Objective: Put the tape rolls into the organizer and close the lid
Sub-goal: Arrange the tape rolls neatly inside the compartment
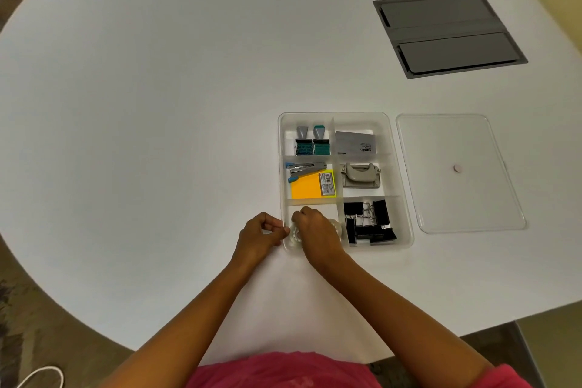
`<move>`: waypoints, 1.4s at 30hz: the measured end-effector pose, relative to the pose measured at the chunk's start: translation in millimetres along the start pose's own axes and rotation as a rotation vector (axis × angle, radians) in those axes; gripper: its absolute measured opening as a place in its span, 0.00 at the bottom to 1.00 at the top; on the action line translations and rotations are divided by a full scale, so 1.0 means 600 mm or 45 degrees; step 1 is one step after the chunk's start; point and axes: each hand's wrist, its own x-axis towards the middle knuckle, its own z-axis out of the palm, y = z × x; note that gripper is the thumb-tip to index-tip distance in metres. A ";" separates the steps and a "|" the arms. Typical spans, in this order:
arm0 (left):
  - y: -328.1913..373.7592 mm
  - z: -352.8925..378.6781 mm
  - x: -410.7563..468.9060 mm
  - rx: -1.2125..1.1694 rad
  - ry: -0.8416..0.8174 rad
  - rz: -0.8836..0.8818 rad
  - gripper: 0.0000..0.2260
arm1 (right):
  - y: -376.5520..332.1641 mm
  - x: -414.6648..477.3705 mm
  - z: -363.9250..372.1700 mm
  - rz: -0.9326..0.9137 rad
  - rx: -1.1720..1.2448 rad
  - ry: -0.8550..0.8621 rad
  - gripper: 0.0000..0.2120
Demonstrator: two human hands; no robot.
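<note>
A clear plastic organizer (406,186) with six compartments sits on the white table. My right hand (315,228) is inside its near left compartment, closed over a clear tape roll (295,235). A second clear tape roll (336,225) peeks out to the right of that hand. My left hand (259,231) rests just outside the organizer's left wall, fingers curled at the rim near the first roll. The clear lid (459,198) lies flat on the table to the right of the organizer, a small round knob at its middle.
Other compartments hold stamps (311,142), a grey card box (356,143), a stapler on orange sticky notes (307,189), a hole punch (360,176) and black binder clips (368,224). A grey cable hatch (448,33) is set into the table at the far right.
</note>
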 end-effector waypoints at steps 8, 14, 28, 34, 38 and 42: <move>-0.002 0.000 0.001 0.011 0.013 0.008 0.05 | -0.001 0.006 0.008 0.009 -0.060 -0.003 0.15; -0.003 0.002 0.002 0.028 0.019 0.011 0.05 | 0.008 0.008 0.002 -0.083 -0.123 -0.035 0.17; -0.002 0.002 0.000 -0.009 0.022 0.000 0.05 | 0.051 -0.019 -0.022 0.086 -0.141 0.062 0.13; 0.004 0.000 0.001 0.000 0.009 0.000 0.08 | 0.052 -0.012 -0.021 0.089 -0.162 0.025 0.12; 0.006 -0.002 0.001 0.009 -0.009 -0.007 0.07 | 0.054 -0.006 -0.024 0.083 -0.126 0.020 0.12; 0.005 -0.002 0.002 0.010 -0.008 -0.009 0.06 | 0.046 0.002 -0.022 0.021 -0.031 0.107 0.14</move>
